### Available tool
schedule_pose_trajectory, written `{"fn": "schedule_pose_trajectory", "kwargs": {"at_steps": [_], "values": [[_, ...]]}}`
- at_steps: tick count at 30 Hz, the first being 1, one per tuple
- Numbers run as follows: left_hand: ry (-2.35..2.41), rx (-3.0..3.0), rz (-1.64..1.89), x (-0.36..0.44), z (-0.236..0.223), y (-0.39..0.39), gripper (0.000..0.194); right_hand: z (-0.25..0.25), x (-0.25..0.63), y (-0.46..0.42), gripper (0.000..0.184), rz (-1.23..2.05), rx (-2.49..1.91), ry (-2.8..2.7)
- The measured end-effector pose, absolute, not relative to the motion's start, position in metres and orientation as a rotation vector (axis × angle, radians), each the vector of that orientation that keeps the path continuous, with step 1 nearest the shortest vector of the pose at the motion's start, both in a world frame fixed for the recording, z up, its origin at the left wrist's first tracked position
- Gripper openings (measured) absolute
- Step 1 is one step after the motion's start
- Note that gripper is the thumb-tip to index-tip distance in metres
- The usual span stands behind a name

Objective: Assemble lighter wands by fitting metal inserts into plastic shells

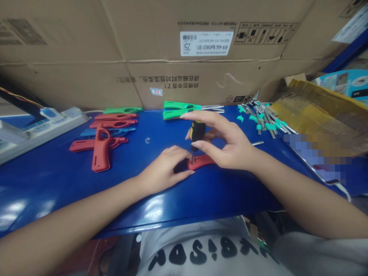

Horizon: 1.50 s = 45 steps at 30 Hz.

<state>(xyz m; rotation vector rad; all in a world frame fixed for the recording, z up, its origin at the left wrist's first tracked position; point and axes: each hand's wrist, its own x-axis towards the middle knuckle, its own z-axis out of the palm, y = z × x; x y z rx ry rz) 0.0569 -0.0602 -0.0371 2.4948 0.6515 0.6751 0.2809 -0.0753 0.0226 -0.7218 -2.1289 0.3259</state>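
My right hand (222, 140) grips a screwdriver (197, 132) with a black and yellow handle, held upright. Its tip meets the near end of a red lighter casing (201, 161) lying flat on the blue table. At that same end, my left hand (169, 166) pinches the casing between thumb and fingers. Part of the casing is hidden under my right hand, and a metal tube (258, 143) sticks out to the right beyond it. A few tiny screws (147, 140) lie on the table left of my hands.
Red, blue and green casings (101, 153) lie at the left, near a white power strip (57, 124). Two green lighters (179, 109) rest at the back. Metal tubes with teal clips (266, 119) are piled at the right, beside a phone-like device (313, 159). A cardboard wall (94, 76) stands behind.
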Motion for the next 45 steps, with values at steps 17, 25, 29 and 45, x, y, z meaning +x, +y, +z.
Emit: {"fn": "schedule_pose_trajectory", "kwargs": {"at_steps": [17, 25, 29, 45], "values": [[0.639, 2.486, 0.653, 0.0564, -0.0337, -0.0605, 0.022, 0.0241, 0.2808, -0.0734, 0.034, -0.078, -0.643, -2.077], [0.622, 2.484, 0.651, 0.0568, -0.0344, -0.0599, 0.019, 0.0262, 0.284, -0.073, 0.038, -0.123, -0.712, -1.97], [0.624, 2.482, 0.64, 0.0561, -0.0338, -0.0604, 0.019, 0.0266, 0.2826, -0.0744, 0.041, -0.066, -0.733, -2.05], [0.639, 2.455, 0.612, 0.0568, -0.0306, -0.0609, 0.019, 0.0271, 0.2799, -0.073, 0.033, 0.1, -0.755, -1.98]]}}
